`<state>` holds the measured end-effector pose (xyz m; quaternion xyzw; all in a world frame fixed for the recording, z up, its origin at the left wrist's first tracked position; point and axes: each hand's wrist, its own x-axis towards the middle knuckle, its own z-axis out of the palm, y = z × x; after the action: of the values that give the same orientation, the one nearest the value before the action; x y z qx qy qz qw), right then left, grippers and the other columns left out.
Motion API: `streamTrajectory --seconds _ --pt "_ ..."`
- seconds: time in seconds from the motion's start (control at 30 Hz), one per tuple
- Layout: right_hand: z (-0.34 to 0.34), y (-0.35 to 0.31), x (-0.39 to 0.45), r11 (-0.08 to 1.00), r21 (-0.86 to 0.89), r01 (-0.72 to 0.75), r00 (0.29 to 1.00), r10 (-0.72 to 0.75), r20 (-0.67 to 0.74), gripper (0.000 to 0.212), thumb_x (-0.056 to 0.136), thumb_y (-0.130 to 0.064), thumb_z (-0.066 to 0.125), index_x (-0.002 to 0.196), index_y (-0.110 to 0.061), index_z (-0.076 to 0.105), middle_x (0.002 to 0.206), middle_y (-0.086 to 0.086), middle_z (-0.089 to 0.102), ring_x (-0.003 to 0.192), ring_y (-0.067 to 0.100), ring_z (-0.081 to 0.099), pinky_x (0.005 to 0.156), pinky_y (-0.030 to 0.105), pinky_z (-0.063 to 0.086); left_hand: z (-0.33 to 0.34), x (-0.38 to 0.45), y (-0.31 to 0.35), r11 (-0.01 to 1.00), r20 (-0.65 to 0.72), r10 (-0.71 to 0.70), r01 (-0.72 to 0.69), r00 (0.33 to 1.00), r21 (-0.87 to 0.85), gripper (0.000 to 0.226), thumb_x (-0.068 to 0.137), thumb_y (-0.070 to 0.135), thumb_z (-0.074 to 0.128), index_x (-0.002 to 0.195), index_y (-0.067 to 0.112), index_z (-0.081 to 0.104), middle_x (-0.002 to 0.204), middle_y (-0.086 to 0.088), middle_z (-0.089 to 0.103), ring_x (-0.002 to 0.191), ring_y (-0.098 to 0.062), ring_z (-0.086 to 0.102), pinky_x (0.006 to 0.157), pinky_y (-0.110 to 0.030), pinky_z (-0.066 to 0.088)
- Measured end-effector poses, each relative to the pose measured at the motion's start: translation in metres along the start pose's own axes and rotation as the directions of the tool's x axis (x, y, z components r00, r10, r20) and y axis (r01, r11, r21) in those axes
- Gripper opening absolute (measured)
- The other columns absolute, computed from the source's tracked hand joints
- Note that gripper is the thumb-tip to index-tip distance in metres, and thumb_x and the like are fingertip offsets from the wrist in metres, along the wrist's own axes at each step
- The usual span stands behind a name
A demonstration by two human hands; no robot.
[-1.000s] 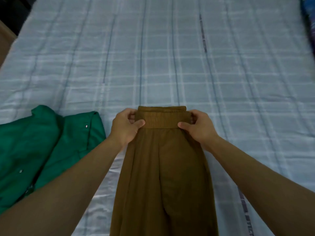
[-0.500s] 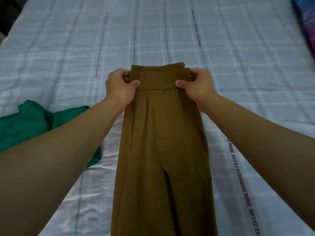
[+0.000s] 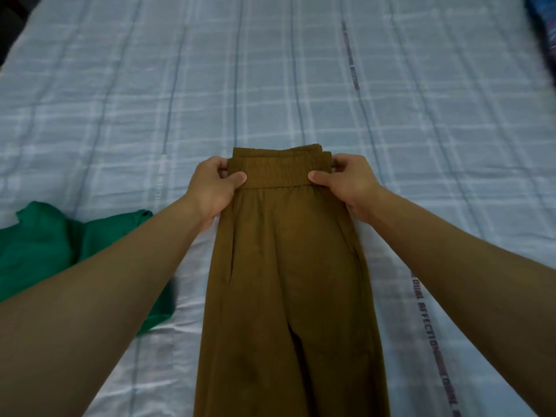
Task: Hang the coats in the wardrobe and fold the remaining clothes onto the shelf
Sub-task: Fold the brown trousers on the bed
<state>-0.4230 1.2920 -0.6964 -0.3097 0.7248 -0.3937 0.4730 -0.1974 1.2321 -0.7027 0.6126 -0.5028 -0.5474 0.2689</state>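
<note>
Brown trousers (image 3: pixel 285 281) with an elastic waistband lie lengthwise down the middle of the bed, waistband away from me, legs running off the bottom of the view. My left hand (image 3: pixel 213 188) pinches the waistband's left corner, thumb on top. At the right corner my right hand (image 3: pixel 349 185) pinches it the same way. A green garment (image 3: pixel 45 251) lies crumpled on the bed to the left, partly hidden behind my left forearm.
The bed is covered by a pale blue checked sheet (image 3: pixel 301 85) with a printed text stripe on the right. A dark patterned fabric (image 3: pixel 544 31) shows at the far right edge.
Both hands pushed the waistband further up the bed, away from me, keeping their grip; since the middle frame the view has tilted so the waistband sits lower in it again.
</note>
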Motion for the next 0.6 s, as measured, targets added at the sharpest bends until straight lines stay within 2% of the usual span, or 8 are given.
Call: streamTrajectory --seconds 0.07,0.1,0.2,0.27,0.4,0.6 --pt "-0.005 -0.008 -0.019 0.999 0.036 0.039 0.999 -0.04 0.018 0.016 0.08 -0.01 0.08 0.092 -0.018 0.071 0.077 -0.008 0.076 0.073 0.008 0.074 0.068 0.024 0.061 -0.005 -0.015 0.007 0.999 -0.001 0.001 -0.001 1.0 -0.05 0.009 0.095 0.011 0.064 0.099 0.02 0.063 0.1 -0.004 0.07 0.09 -0.018 0.071 0.064 -0.023 0.057" --pt "-0.008 -0.013 -0.029 0.997 0.027 0.074 0.997 -0.075 0.023 0.016 0.08 -0.01 0.08 0.091 -0.018 0.071 0.074 -0.011 0.075 0.072 0.006 0.073 0.067 0.022 0.06 -0.008 -0.024 0.011 0.998 -0.006 0.009 -0.009 1.0 -0.061 0.011 0.095 0.01 0.064 0.099 0.02 0.063 0.101 -0.006 0.07 0.092 -0.02 0.07 0.064 -0.024 0.057" --pt "-0.02 -0.027 -0.067 0.983 -0.016 0.182 0.983 -0.181 0.032 0.017 0.081 -0.011 0.079 0.093 -0.019 0.073 0.085 -0.005 0.076 0.082 0.011 0.073 0.079 0.03 0.061 -0.018 -0.059 0.022 0.996 -0.012 0.078 -0.078 0.997 -0.051 0.013 0.093 0.01 0.066 0.1 0.02 0.063 0.102 -0.008 0.069 0.091 -0.021 0.069 0.061 -0.02 0.055" --pt "-0.029 -0.037 -0.095 0.971 -0.029 0.237 0.971 -0.235 0.043 0.019 0.081 -0.01 0.079 0.098 -0.017 0.073 0.093 0.0 0.075 0.087 0.016 0.073 0.083 0.034 0.06 -0.026 -0.087 0.029 0.986 -0.023 0.161 -0.162 0.987 -0.035 0.015 0.091 0.007 0.068 0.096 0.02 0.063 0.095 -0.006 0.067 0.085 -0.017 0.063 0.058 -0.016 0.052" --pt "-0.043 -0.041 -0.157 0.944 -0.051 0.325 0.945 -0.321 0.065 0.024 0.079 -0.01 0.081 0.101 -0.013 0.071 0.098 0.006 0.074 0.092 0.022 0.072 0.085 0.037 0.06 -0.043 -0.149 0.04 0.946 -0.02 0.325 -0.325 0.946 0.005 0.02 0.088 0.001 0.069 0.101 0.012 0.06 0.097 -0.01 0.067 0.085 -0.016 0.06 0.075 -0.021 0.055" --pt "-0.062 -0.018 -0.25 0.904 -0.053 0.425 0.9 -0.415 0.137 0.029 0.078 0.0 0.078 0.088 -0.024 0.067 0.088 0.001 0.073 0.085 0.021 0.072 0.079 0.036 0.056 -0.065 -0.246 0.03 0.83 0.112 0.528 -0.539 0.842 0.141 0.032 0.084 -0.001 0.073 0.105 0.019 0.059 0.098 0.003 0.069 0.089 -0.009 0.067 0.083 -0.02 0.053"
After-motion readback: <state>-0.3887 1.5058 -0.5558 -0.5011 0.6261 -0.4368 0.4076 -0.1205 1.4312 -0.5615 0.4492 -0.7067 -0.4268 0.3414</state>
